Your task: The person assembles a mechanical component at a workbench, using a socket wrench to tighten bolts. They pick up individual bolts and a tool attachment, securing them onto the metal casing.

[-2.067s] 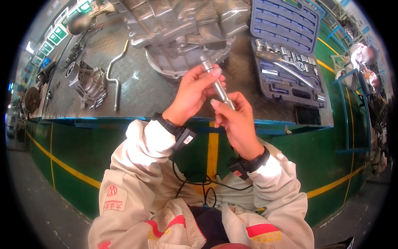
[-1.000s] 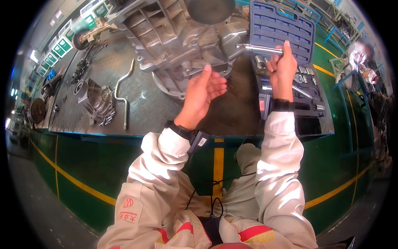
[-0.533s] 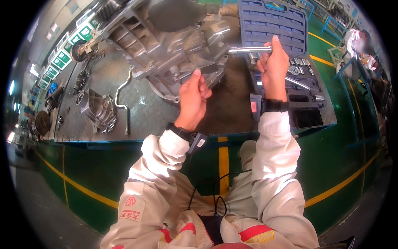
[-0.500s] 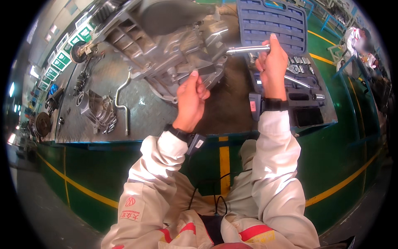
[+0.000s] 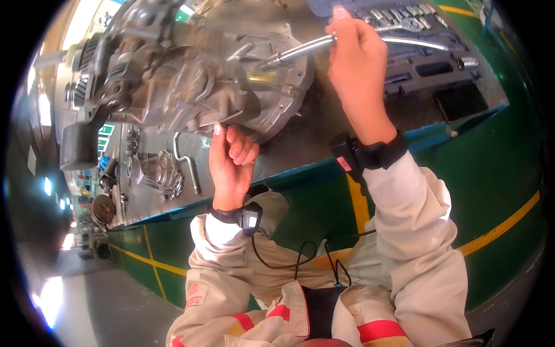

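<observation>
The right grip (image 5: pixel 359 72) is closed round one end of a long silver tool (image 5: pixel 306 49). From that grip the tool runs out to the left and slightly toward the person, its far end over a large metal casing (image 5: pixel 191 87); whether that end touches the casing cannot be told. The casing lies to the left of the right grip and just beyond the left grip (image 5: pixel 232 165). The left grip has its fingers curled and its thumb up at the casing's near edge; whether it pinches anything there cannot be told.

Just beyond and to the right of the right grip is a dark blue tool case (image 5: pixel 404 63) holding a row of sockets (image 5: pixel 404 13), a ratchet (image 5: pixel 410 24) and a straight bar (image 5: pixel 416 42). To the left of the left grip, on the tabletop (image 5: pixel 318 127), lie a bent rod (image 5: pixel 186 159), near, and a smaller casting (image 5: pixel 155 172), farther off.
</observation>
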Tool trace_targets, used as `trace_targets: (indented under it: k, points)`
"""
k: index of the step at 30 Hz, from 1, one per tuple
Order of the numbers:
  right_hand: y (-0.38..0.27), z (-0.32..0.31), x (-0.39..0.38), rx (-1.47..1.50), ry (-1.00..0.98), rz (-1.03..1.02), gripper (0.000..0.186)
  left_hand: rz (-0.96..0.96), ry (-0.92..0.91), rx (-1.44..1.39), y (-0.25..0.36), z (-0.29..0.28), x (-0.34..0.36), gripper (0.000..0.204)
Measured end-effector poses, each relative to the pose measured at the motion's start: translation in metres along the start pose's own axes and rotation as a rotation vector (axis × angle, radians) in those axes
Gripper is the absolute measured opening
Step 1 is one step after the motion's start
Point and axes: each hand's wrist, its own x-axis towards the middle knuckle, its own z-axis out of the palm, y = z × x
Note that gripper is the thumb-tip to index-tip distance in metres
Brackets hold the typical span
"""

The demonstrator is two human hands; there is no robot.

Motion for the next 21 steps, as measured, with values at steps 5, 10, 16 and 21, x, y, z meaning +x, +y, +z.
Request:
trace_targets:
  k: [5,10,16,21]
  points:
    - [0.007,0.010,-0.005,0.069,0.066,-0.194,0.028,0.011,-0.066,-0.065,-0.003,-0.007,0.001,0.037]
    - [-0.012,0.022,-0.016,0.078,0.075,-0.091,0.035,0.015,-0.094,-0.039,-0.002,-0.008,0.000,0.037]
    - [-0.010,0.026,-0.006,0.027,0.078,-0.089,0.040,0.015,-0.094,-0.027,-0.004,-0.008,-0.001,0.040]
    - [0.002,0.023,0.029,-0.363,-0.155,-0.220,0.050,0.021,-0.082,-0.033,-0.007,0.001,0.002,0.045]
